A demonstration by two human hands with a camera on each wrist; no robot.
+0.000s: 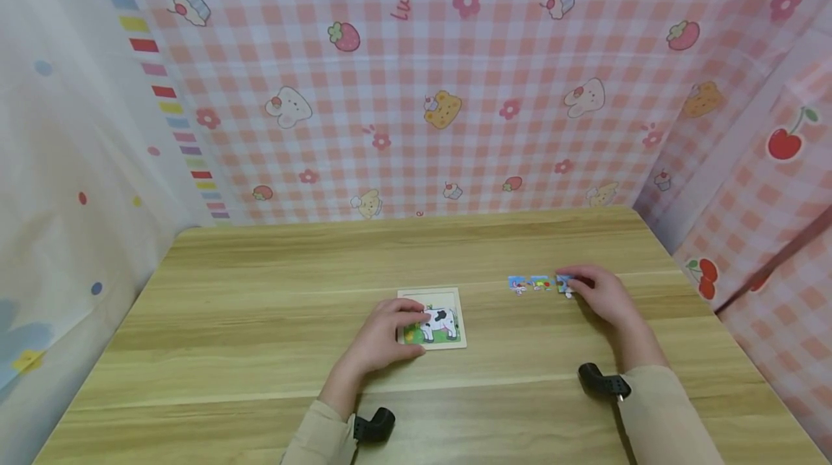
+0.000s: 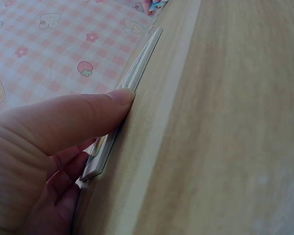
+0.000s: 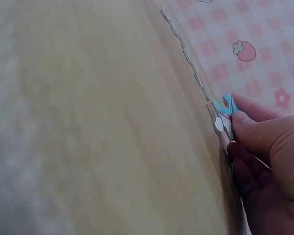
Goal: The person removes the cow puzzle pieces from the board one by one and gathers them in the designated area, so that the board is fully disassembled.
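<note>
A square wooden jigsaw board point(image 1: 462, 317) with a pale frame and a cow picture lies on the table. My left hand point(image 1: 383, 335) grips it from the left, with the thumb along its front edge and fingers reaching over the picture. The upper part of the board's inside is bare wood. To the right, my right hand point(image 1: 601, 295) pinches a blue puzzle piece point(image 3: 227, 105) between thumb and fingers, its near edge tipped up in the right wrist view. Just left of that hand, two loose puzzle pieces, one with red and green point(image 1: 541, 282) and one mostly blue point(image 1: 516, 284), lie in a row.
The wood-grain table point(image 1: 260, 349) runs back to a pink checked cloth point(image 1: 416, 147). More printed cloth hangs along the left and right sides. Each wrist carries a black camera mount point(image 1: 375, 425) over a beige sleeve point(image 1: 669, 414).
</note>
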